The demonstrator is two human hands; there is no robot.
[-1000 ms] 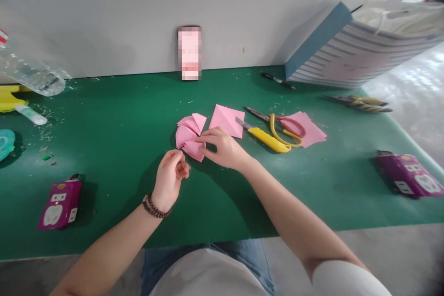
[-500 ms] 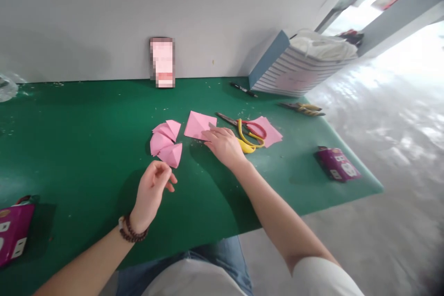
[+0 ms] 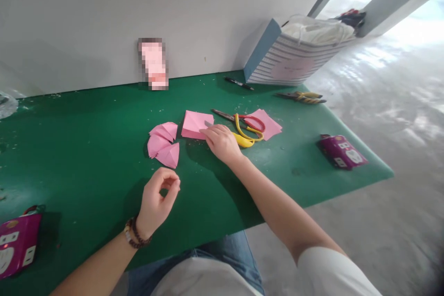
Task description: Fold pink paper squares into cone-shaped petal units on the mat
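Observation:
My left hand point(image 3: 160, 199) hovers over the green table, thumb and fingertips meeting in a ring with nothing visible in it. Just beyond it lie folded pink paper pieces point(image 3: 163, 143), bunched in a fan. My right hand point(image 3: 222, 142) has its fingertips at the near right corner of a pink paper square point(image 3: 197, 122), pinching its edge. A grey tip shows on the paper above those fingers; a yellow handle point(image 3: 244, 141) emerges on the other side of the hand. Scissors point(image 3: 239, 125) with red and yellow grips lie beyond it, partly over more pink paper point(image 3: 268, 125).
Pliers point(image 3: 301, 97) and a black pen point(image 3: 239, 83) lie farther back by a striped paper bag point(image 3: 294, 58). A blurred phone point(image 3: 154, 62) leans on the wall. Purple packs sit at the right point(image 3: 343, 151) and left point(image 3: 21, 243). The table's right edge borders the floor.
My left hand has drawn slightly back from the folded pieces, its fingers now rounded into a ring. My right hand stays at the pink square. The view has tilted slightly.

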